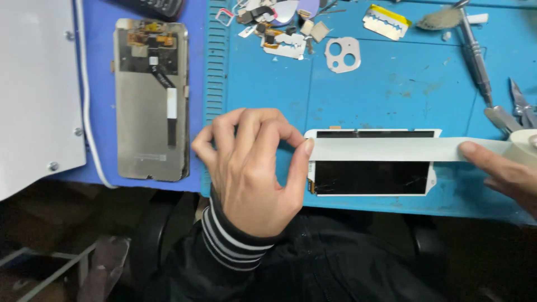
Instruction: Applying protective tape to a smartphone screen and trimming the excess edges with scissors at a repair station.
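Note:
A cracked phone screen [372, 177] with a white frame lies on the blue mat [380, 95] near the front edge. A strip of white tape [386, 149] is stretched lengthwise across it. My left hand [251, 168] pinches the tape's free end at the screen's left edge with thumb and forefinger. My right hand [500, 170] holds the tape roll [526, 146] at the right edge, thumb pressing the strip down.
A bare display panel [150, 100] with flex cables lies at the left on a darker blue pad. Small parts, a camera-hole plate [342, 54], a razor blade [386, 21], a screwdriver [474, 53] and pliers [517, 109] lie at the back and right. A white plate [36, 89] is far left.

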